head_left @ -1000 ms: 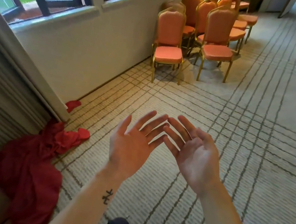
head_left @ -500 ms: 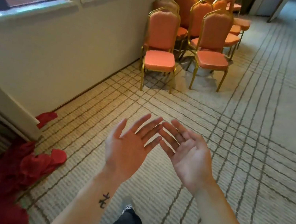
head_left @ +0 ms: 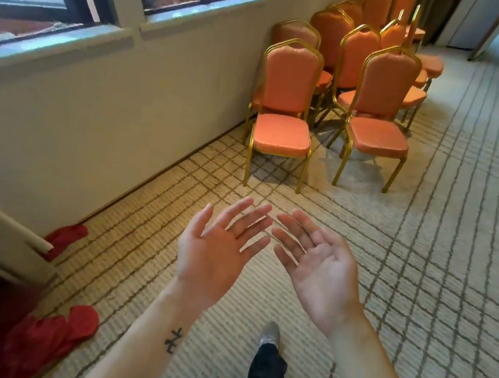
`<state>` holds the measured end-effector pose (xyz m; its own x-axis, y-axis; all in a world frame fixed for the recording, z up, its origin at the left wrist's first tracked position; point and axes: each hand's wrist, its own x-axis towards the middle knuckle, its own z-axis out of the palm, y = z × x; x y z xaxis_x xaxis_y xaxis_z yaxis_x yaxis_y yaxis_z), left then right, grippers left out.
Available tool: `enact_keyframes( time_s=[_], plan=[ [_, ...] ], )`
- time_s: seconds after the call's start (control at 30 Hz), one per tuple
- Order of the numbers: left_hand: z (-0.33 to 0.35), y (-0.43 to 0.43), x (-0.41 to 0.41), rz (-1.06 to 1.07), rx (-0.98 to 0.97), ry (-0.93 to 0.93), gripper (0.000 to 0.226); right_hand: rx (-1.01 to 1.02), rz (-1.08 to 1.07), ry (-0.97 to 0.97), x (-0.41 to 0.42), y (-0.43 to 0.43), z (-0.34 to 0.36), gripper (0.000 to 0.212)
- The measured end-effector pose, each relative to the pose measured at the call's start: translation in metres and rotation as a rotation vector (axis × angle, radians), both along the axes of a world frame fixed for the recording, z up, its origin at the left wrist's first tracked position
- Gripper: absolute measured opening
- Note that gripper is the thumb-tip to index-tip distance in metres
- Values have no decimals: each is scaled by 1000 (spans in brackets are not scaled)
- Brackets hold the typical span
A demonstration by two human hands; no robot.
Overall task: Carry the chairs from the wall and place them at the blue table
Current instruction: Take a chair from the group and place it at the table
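Note:
Several orange padded chairs with gold frames stand bunched along the wall ahead. The nearest chair [head_left: 284,110] is beside the wall, and a second chair [head_left: 380,117] stands to its right, with more rows behind them. My left hand [head_left: 216,248] and my right hand [head_left: 318,263] are raised palm-up in front of me, fingers spread, holding nothing. Both hands are still a stretch of carpet short of the nearest chair. No blue table is in view.
A cream wall [head_left: 106,122] with dark-framed windows runs along the left. Red cloth [head_left: 34,341] lies heaped on the floor at the lower left beside a draped table edge. Lined beige carpet [head_left: 443,250] stretches to the right. My foot [head_left: 269,337] is stepping forward.
I have walked toward the chairs; they appear nearer and larger. The red cloth has slid back to the lower left. My hands stay raised and empty.

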<state>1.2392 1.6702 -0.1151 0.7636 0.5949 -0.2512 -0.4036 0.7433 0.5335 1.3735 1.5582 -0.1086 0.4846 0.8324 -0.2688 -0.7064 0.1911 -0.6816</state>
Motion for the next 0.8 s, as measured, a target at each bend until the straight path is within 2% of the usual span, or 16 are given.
enact_keyframes(
  time_s=[0.2, 0.4, 0.63, 0.8],
  plan=[
    [-16, 102, 94, 33, -11, 40, 63, -8, 10, 54, 98, 109, -26, 50],
    [-8, 201, 172, 75, 11, 52, 62, 1, 50, 111, 186, 223, -22, 49],
    [-4, 313, 233, 103, 53, 95, 61, -17, 73, 96, 255, 339, -14, 48],
    [-25, 417, 273, 89, 78, 106, 62, -48, 34, 86, 292, 437, -29, 47]
  ],
)
